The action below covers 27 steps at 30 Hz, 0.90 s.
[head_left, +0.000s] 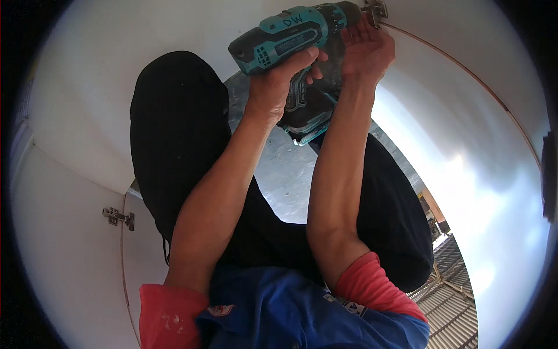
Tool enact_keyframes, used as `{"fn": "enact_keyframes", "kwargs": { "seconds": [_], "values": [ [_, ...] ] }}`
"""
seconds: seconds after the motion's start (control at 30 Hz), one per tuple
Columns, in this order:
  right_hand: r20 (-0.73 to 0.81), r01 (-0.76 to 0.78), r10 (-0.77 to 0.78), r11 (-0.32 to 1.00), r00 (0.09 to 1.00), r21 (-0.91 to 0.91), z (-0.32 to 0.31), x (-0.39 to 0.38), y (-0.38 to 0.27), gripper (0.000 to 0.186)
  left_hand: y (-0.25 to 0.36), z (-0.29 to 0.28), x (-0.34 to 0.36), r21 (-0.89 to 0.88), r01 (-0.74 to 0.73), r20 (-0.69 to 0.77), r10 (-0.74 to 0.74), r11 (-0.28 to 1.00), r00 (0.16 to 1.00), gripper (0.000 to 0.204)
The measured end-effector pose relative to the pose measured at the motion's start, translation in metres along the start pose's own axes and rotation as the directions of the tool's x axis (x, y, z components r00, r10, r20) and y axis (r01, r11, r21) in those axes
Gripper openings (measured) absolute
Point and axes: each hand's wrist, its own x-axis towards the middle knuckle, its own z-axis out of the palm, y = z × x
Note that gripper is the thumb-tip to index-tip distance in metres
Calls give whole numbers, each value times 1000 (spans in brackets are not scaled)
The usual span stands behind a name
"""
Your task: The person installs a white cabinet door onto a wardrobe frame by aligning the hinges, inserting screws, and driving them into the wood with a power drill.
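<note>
One teal-and-black drill (pixel 285 42) up top: left hand (pixel 279 78) is gripping its handle (pixel 297 93); right hand (pixel 368 53) is hovering, palm showing, beside the chuck (pixel 350 13), hold unclear. Two hinges are showing: upper hinge (pixel 378 10), drill pointing at it; lower-left hinge (pixel 119 217).

**Set Up for Cabinet Fitting**

Looks like a cabinet-work spot, judging by smooth white panels (pixel 70 174) fitted with metal hinges (pixel 378 11), a teal drill (pixel 290 38) and a grey floor (pixel 285 174). Cannot be pinned down further (home or workshop, impossible to tell).
</note>
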Motion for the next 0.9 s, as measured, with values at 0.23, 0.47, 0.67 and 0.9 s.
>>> {"fn": "enact_keyframes", "kwargs": {
  "seconds": [0.23,0.47,0.67,0.9],
  "values": [
    [6,-17,17,999,1000,29,-4,2,2,52,1,0,-1,18,4,-3,-4,1000,1000,24],
    [-43,-27,28,999,999,30,2,-2,1,51,0,-1,1,15,8,-4,-8,1000,1000,24],
    [16,6,-6,1000,1000,14,-5,0,1,51,-1,1,0,10,9,-3,-9,1000,1000,23],
    [-51,7,-4,998,999,56,-4,-7,3,38,-3,-1,-1,16,7,6,-7,1000,1000,24]
  ]
}}
